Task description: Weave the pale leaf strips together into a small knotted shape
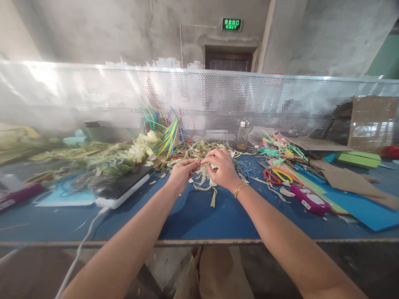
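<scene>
My left hand (183, 172) and my right hand (222, 166) meet above the middle of the blue table, fingertips almost touching. Thumb and fingers of the left are pinched together. The right has its fingers curled in a pinch, with a gold bracelet (240, 189) at the wrist. Whatever small thing sits between the fingertips is too hidden to name. Just below and behind them spreads a pile of pale green-yellow strips (204, 148). One loose strip with a split end (213, 197) shows beneath the right hand.
Scissors with red handles (272, 177) and a purple device (310, 199) lie to the right, near coloured paper (358, 205). A lidded glass bottle (243, 135) stands behind. On the left are a black-and-white box (124, 187) with a white cable (84, 247) and bundled coloured stems (170, 135).
</scene>
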Action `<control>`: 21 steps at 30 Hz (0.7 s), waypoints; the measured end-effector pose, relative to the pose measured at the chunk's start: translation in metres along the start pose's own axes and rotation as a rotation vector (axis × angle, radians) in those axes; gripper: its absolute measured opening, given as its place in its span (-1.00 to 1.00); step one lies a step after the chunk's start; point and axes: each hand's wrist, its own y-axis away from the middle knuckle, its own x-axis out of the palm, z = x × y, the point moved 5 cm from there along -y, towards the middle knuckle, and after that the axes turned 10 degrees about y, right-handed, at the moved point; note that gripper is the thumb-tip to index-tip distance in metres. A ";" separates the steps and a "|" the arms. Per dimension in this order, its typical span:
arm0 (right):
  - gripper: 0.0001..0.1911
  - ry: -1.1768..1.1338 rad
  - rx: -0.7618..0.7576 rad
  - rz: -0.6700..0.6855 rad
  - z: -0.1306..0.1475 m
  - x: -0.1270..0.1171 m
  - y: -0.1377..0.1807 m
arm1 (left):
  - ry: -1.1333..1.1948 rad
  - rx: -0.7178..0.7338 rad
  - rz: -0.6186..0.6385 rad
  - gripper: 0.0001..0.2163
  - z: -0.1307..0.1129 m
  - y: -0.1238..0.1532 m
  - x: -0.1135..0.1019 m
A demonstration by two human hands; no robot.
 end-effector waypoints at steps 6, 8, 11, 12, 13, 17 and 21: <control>-0.90 0.025 0.015 0.015 -0.002 -0.001 0.001 | -0.009 -0.012 -0.032 -0.70 0.000 0.000 0.000; -0.91 0.049 0.006 0.020 -0.003 0.001 0.000 | -0.010 -0.018 -0.032 -0.71 0.001 0.000 0.000; -0.91 0.075 -0.024 0.022 -0.004 0.002 0.000 | 0.004 -0.020 -0.004 -0.73 0.002 -0.001 0.001; -0.91 0.078 -0.037 0.023 -0.003 0.003 -0.001 | 0.015 -0.024 0.005 -0.74 0.002 -0.001 0.001; -0.91 0.077 -0.050 0.026 -0.003 0.003 -0.001 | 0.029 -0.030 0.012 -0.75 0.002 -0.001 0.001; -0.92 0.048 -0.088 0.041 -0.001 0.003 -0.002 | 0.074 -0.076 -0.002 -0.74 0.004 -0.001 0.000; -0.88 -0.010 -0.075 0.028 -0.001 0.005 -0.001 | 0.051 -0.065 0.004 -0.75 0.003 0.001 0.002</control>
